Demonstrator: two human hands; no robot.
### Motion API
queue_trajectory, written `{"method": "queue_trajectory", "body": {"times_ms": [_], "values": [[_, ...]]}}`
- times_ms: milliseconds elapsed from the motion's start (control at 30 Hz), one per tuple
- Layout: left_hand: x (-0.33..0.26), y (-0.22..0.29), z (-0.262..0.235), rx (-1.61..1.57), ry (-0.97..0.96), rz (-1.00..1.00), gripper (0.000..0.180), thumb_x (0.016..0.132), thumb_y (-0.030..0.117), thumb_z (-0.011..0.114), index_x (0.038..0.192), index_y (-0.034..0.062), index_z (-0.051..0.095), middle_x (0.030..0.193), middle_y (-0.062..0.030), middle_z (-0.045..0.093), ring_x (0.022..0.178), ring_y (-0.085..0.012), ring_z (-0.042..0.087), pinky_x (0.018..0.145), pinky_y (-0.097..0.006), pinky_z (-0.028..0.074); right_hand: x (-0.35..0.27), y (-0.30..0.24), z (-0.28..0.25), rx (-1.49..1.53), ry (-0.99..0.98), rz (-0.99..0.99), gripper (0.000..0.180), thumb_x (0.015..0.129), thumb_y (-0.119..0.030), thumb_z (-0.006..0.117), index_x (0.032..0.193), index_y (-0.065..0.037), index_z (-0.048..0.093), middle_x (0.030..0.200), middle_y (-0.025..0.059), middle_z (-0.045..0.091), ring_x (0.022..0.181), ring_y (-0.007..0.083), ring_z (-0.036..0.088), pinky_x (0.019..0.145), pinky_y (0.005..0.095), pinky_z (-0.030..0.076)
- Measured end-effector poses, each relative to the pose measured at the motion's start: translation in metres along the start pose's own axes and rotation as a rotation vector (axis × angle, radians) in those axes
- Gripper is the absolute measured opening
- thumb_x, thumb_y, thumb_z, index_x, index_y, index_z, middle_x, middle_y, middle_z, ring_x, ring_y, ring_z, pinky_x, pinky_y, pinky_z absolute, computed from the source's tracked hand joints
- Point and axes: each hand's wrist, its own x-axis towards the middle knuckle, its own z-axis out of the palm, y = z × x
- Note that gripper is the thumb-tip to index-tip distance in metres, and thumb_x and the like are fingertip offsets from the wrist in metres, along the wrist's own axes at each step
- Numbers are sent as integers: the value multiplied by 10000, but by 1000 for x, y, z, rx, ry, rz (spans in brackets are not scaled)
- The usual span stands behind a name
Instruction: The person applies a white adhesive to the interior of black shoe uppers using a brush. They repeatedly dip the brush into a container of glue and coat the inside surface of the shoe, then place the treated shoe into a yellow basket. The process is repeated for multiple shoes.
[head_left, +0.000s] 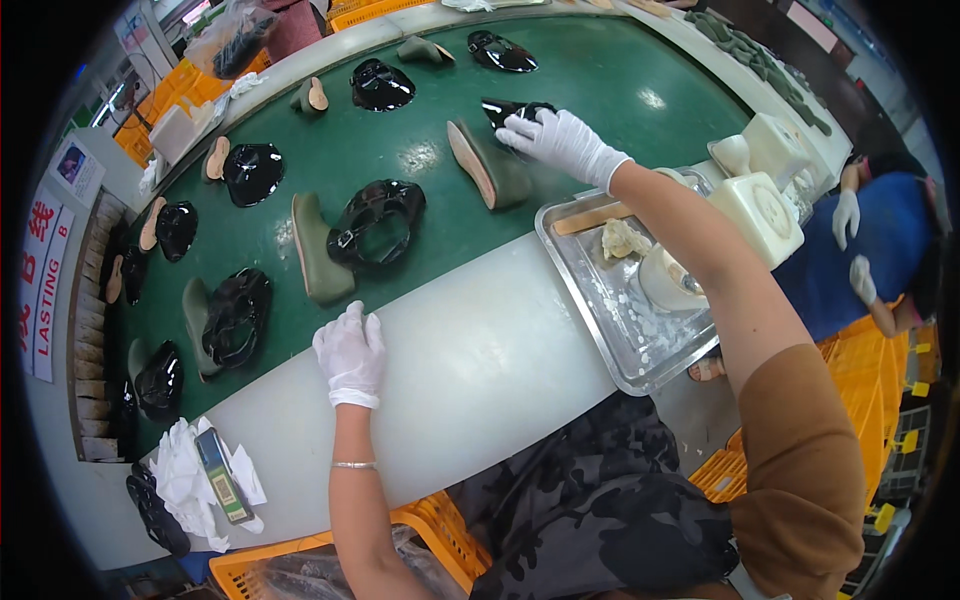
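Note:
My right hand (568, 146), in a white glove, reaches far over the green conveyor belt (600, 80). Its fingers are closed on the edge of a glossy black shoe upper (502, 110). Just below that hand stands an olive-green wedge shoe sole (490, 165) with a tan face. My left hand (350, 350), also gloved, lies with fingers extended on the white table edge (450, 350) and holds nothing. Beyond its fingertips are another green wedge sole (318, 250) and a strappy black upper (380, 222).
Under my right forearm sits a metal tray (640, 380) with a white pot (668, 280) and a yellowish lump (625, 240). Several more uppers and soles line the belt. White cloths and a phone-like object (225, 478) lie at left. A co-worker (860, 245) with gloved hands is at right.

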Motion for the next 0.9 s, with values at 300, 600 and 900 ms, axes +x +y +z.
{"method": "queue_trajectory", "body": {"times_ms": [300, 600, 900], "values": [[1, 0, -2, -26, -5, -4, 294, 852, 246, 498, 1030, 31, 589, 862, -77, 628, 834, -225, 563, 875, -374, 363, -8, -22, 10, 72, -156, -119, 431, 804, -134, 520, 1213, -256, 466, 1277, -3, 424, 923, 205, 539, 746, 340, 461], [1, -1, 1, -42, -61, -68, 330, 848, 288, 497, 1041, 40, 596, 918, -113, 637, 876, -252, 567, 887, -383, 361, -17, -39, -89, 336, 18, -16, 308, 712, -179, 580, 1019, -161, 555, 1069, 26, 563, 885, 216, 580, 755, 333, 462], [5, 4, 3, -6, -92, -36, 340, 858, 303, 487, 1058, 51, 595, 948, -138, 631, 901, -299, 566, 855, -394, 391, -53, -166, -221, 828, 295, -26, 93, 734, -198, 563, 796, -128, 563, 679, 30, 556, 643, 224, 587, 562, 354, 461]]}}
